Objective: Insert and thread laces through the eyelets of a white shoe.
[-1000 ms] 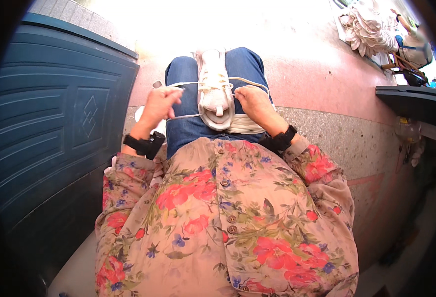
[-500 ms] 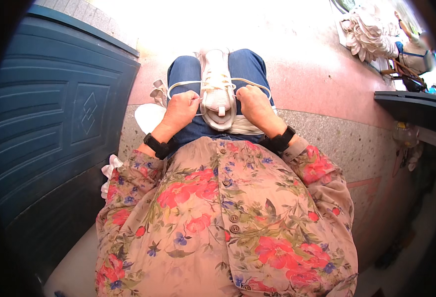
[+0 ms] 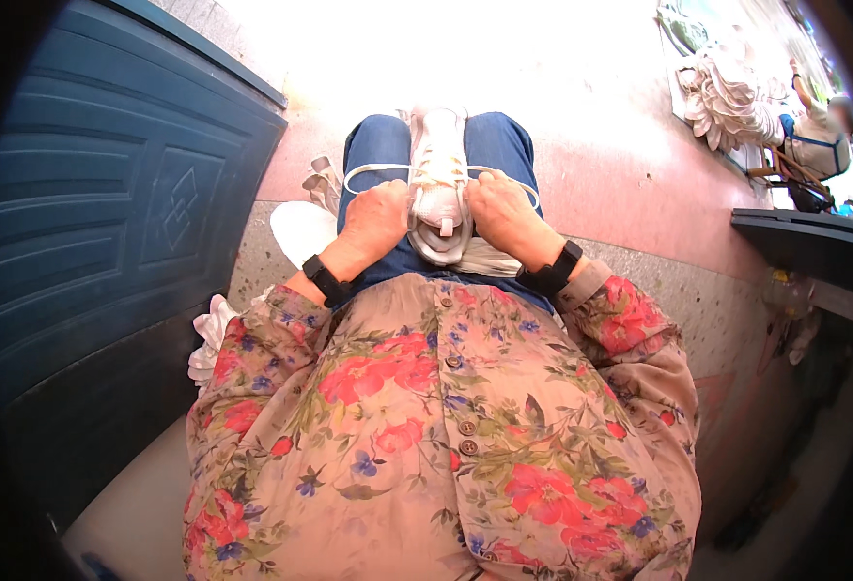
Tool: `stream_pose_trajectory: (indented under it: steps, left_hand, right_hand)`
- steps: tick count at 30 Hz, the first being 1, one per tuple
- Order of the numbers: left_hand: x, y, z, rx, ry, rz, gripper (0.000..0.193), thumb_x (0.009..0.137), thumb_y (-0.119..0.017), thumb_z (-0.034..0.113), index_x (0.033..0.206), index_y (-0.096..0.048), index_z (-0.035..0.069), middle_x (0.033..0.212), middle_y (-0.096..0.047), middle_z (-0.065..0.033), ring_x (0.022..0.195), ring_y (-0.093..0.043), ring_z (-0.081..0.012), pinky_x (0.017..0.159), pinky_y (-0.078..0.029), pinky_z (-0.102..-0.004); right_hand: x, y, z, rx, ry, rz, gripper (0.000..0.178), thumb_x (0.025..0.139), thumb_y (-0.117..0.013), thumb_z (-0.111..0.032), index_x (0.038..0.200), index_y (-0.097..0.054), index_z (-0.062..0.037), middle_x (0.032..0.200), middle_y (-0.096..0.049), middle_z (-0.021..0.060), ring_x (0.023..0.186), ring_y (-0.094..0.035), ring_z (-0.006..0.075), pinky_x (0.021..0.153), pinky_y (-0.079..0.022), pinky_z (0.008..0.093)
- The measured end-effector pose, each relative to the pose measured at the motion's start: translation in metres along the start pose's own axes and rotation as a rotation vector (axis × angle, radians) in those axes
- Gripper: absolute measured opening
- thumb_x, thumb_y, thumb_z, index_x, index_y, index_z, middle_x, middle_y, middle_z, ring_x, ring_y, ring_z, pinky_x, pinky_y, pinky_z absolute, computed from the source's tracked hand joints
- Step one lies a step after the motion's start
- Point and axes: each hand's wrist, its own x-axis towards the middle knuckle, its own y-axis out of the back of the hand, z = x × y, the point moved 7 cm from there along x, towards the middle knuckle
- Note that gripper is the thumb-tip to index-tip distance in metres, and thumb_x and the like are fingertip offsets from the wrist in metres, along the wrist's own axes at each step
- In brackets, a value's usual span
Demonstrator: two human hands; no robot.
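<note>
A pale pinkish-white sneaker (image 3: 439, 201) rests lengthwise on my lap between my knees, its heel toward me and its toe pointing away. Cream shoelace (image 3: 378, 168) crosses its upper part and loops out to both sides over my jeans (image 3: 500, 145). My left hand (image 3: 378, 218) is closed at the left edge of the shoe opening, pinching the lace; the fingertips are partly hidden. At the opposite edge my right hand (image 3: 502, 208) is likewise closed on the lace, with its knuckles up. Both hands touch or nearly touch the shoe's collar.
A blue panelled door (image 3: 126, 213) stands close on my left. Beside my left leg are a white rounded object (image 3: 302, 230) and pale shoe pieces (image 3: 323, 184). Far right, a heap of pale shoe parts (image 3: 727, 102) lies near another person (image 3: 819, 136). A dark ledge (image 3: 794, 242) juts in at right.
Both hands have moved inward against the shoe's sides. The side loops of lace look flatter, and the whole view has shifted slightly.
</note>
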Motion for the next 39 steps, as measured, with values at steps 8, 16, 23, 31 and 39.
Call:
stream_pose_trajectory:
  steps: [8,16,23,31,39]
  left_hand:
    - [0.001,0.007,0.017,0.151,-0.134,-0.033,0.007,0.072,-0.048,0.004,0.077,-0.051,0.002,0.073,-0.058,-0.0176,0.067,-0.06,-0.034,0.057,-0.048,-0.0415]
    - [0.013,-0.007,0.014,0.116,-0.149,-0.107,0.008,0.076,-0.048,0.01,0.076,-0.051,0.002,0.071,-0.057,-0.0178,0.067,-0.057,-0.0359,0.057,-0.045,-0.0437]
    - [0.007,-0.004,0.001,-0.134,0.002,-0.011,0.022,0.08,-0.05,0.02,0.074,-0.056,0.0,0.073,-0.058,-0.021,0.071,-0.057,-0.0373,0.061,-0.045,-0.0444]
    - [-0.007,-0.003,-0.01,-0.149,0.051,0.08,0.021,0.079,-0.055,0.023,0.077,-0.057,0.002,0.077,-0.058,-0.0172,0.07,-0.057,-0.0352,0.06,-0.046,-0.0416]
    - [-0.011,0.018,0.045,0.33,-0.369,0.162,0.008,0.068,-0.053,0.009,0.075,-0.054,0.01,0.073,-0.048,-0.0037,0.064,-0.054,-0.0178,0.048,-0.047,-0.0287]
  right_hand:
    - [-0.005,-0.016,0.012,0.097,-0.083,-0.082,0.008,0.07,-0.05,-0.007,0.073,-0.054,-0.0005,0.072,-0.055,0.0133,0.072,-0.053,0.0284,0.066,-0.044,0.0344]
    - [-0.001,-0.012,-0.004,-0.102,-0.045,0.002,0.007,0.069,-0.05,-0.007,0.073,-0.053,-0.0013,0.071,-0.053,0.0126,0.071,-0.053,0.025,0.06,-0.044,0.0326]
    - [-0.001,-0.015,-0.002,-0.055,-0.027,-0.024,0.01,0.073,-0.051,-0.013,0.072,-0.055,-0.0031,0.072,-0.052,0.0094,0.074,-0.051,0.024,0.059,-0.041,0.0322]
    - [-0.012,0.003,0.005,0.164,-0.194,0.125,0.012,0.075,-0.057,-0.012,0.085,-0.057,-0.0051,0.076,-0.053,0.0101,0.081,-0.05,0.0267,0.069,-0.039,0.0372]
    - [-0.007,0.001,-0.005,0.095,-0.097,0.057,0.012,0.071,-0.052,-0.007,0.082,-0.056,-0.0039,0.075,-0.053,0.0088,0.08,-0.05,0.0242,0.067,-0.037,0.0353]
